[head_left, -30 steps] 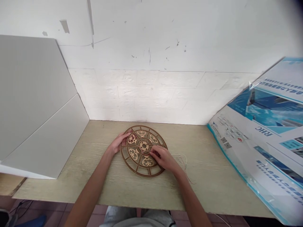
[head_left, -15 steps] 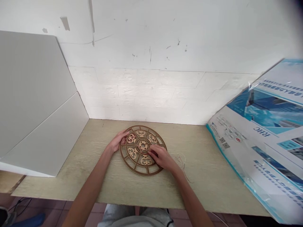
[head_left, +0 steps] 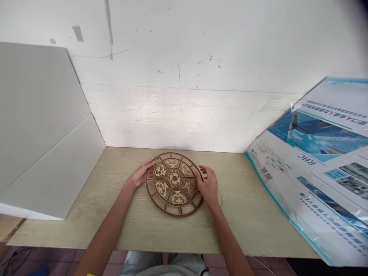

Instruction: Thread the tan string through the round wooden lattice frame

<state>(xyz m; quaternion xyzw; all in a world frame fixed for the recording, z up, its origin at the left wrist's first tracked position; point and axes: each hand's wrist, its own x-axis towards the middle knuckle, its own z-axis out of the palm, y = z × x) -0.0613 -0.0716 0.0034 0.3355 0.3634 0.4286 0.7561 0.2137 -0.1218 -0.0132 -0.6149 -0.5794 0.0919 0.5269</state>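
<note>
A round laser-cut wooden fretwork disc lies flat on the tabletop, with dark brown rings and spokes around pale heart-like scroll inlays. My left hand rests on its upper left part, fingers laid over the rim and inlay. My right hand sits at the right rim, fingers curled over the edge. A thin pale thread trails out from under my right hand onto the table, and strands seem to cross the disc. Whether my right fingers pinch the thread is hidden.
The pale wood-grain tabletop meets a white brick wall at the back. A large white panel leans at the left. A plastic-wrapped blue and white printed sheet lies at the right.
My right hand has moved from the middle of the disc out to its right rim, and thread now crosses the disc. My left hand has barely moved.
</note>
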